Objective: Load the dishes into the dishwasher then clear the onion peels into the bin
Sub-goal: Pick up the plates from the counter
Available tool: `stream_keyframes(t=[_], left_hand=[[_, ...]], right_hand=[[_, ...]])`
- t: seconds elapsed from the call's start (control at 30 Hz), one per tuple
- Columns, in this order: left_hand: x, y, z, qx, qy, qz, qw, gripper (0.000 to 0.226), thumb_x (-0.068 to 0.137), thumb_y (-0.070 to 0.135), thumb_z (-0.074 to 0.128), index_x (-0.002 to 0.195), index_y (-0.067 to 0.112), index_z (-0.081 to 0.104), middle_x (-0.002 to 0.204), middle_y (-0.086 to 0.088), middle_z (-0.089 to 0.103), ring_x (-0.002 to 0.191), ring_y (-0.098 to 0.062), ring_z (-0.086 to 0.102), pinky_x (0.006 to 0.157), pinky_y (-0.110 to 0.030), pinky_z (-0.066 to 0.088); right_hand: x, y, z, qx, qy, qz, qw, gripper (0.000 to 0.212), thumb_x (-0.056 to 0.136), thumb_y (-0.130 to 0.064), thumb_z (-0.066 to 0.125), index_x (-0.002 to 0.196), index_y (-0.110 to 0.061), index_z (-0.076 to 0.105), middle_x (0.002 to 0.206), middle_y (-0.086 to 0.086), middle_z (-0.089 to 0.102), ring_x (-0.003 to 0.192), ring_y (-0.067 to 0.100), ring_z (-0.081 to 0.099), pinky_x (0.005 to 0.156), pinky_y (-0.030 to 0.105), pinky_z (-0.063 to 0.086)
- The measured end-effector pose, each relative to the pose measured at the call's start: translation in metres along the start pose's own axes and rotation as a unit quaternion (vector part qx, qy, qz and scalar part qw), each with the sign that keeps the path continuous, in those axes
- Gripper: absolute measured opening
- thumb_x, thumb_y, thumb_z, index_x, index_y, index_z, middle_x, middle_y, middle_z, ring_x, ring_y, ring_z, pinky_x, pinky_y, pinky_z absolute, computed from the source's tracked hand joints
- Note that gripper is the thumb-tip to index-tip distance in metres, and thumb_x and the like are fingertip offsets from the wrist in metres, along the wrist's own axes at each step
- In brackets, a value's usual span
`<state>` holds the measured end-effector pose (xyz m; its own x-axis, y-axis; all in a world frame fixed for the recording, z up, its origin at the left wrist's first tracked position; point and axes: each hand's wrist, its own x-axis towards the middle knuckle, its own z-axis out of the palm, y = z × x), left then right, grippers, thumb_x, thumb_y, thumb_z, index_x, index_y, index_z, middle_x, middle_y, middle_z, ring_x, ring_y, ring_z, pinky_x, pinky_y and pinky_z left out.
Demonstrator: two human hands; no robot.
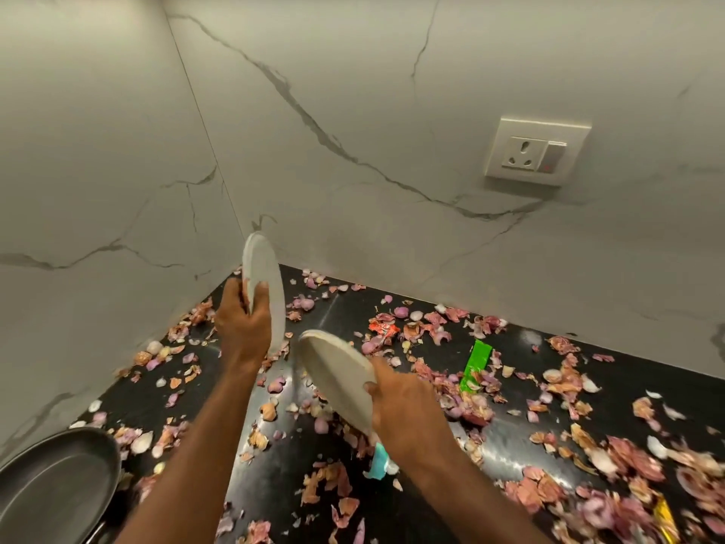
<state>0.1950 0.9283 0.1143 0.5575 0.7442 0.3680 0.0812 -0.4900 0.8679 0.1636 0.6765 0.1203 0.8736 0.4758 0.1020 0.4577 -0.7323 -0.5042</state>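
Both forearms reach up from the bottom edge over the black counter (510, 457). Left hand (243, 327) grips a white plate (265, 280) by its lower rim, thumb on the near face, holding it upright and edge-on in front of the marble wall (353, 111). Right hand (408, 406) grips a second white plate (333, 374) at its right rim — this one tilted, its flat face turned up and left, held above the counter. The two plates sit near each other, not touching. Onion peels (569, 371) — pink and tan — lie scattered across the whole counter, with a green wrapper (476, 365) among them. A grey metal pan (55, 488) rests at the lower left. A socket plate (537, 151) sits on the wall.
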Motion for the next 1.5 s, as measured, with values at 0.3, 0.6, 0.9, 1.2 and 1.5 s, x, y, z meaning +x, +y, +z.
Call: stream_keyframes(t=[0.3,0.6,0.9,1.2,1.5], left_hand=[[-0.097,0.048,-0.03,-0.12,-0.104,-0.026,0.987,0.022,0.102,0.039,0.063,0.104,0.018,0.058,0.097,0.0,0.063,0.086,-0.019,0.064,0.066,-0.038,0.056],[-0.135,0.044,-0.035,-0.123,-0.027,-0.116,0.985,0.021,0.102,0.036,0.063,0.114,0.021,0.056,0.109,-0.004,0.066,0.096,-0.022,0.067,0.075,-0.044,0.06],[-0.167,0.047,-0.013,-0.15,-0.09,-0.127,0.976,0.016,0.099,0.044,0.066,0.107,0.033,0.058,0.11,0.002,0.066,0.1,-0.025,0.068,0.073,-0.042,0.06],[-0.223,0.078,0.019,-0.201,-0.217,-0.146,0.944,0.011,0.099,0.041,0.068,0.093,0.041,0.058,0.101,0.005,0.067,0.1,-0.025,0.069,0.083,-0.059,0.061],[-0.285,0.127,0.007,-0.253,-0.292,-0.109,0.916,0.015,0.096,0.032,0.068,0.103,0.021,0.059,0.098,0.005,0.067,0.093,-0.022,0.067,0.075,-0.048,0.06]], right_hand=[[-0.014,0.02,-0.055,0.122,0.183,-0.027,0.975,0.036,0.104,-0.027,0.061,0.139,-0.017,0.059,0.102,0.004,0.075,0.067,0.004,0.062,0.056,0.011,0.053],[-0.052,0.056,-0.077,0.103,0.25,0.036,0.962,0.043,0.106,-0.03,0.058,0.148,-0.02,0.054,0.111,0.007,0.076,0.087,0.019,0.074,0.069,0.036,0.066],[-0.109,0.081,-0.074,0.082,0.25,0.156,0.952,0.039,0.107,-0.033,0.055,0.143,-0.018,0.056,0.122,0.008,0.072,0.103,0.023,0.073,0.076,0.026,0.065],[-0.184,0.11,-0.078,0.085,0.291,0.274,0.913,0.041,0.106,-0.035,0.058,0.144,-0.018,0.056,0.126,0.002,0.069,0.114,0.016,0.067,0.089,0.032,0.063],[-0.251,0.145,-0.122,0.112,0.342,0.307,0.881,0.041,0.105,-0.032,0.059,0.143,-0.018,0.057,0.122,-0.002,0.067,0.111,0.016,0.066,0.087,0.031,0.062]])
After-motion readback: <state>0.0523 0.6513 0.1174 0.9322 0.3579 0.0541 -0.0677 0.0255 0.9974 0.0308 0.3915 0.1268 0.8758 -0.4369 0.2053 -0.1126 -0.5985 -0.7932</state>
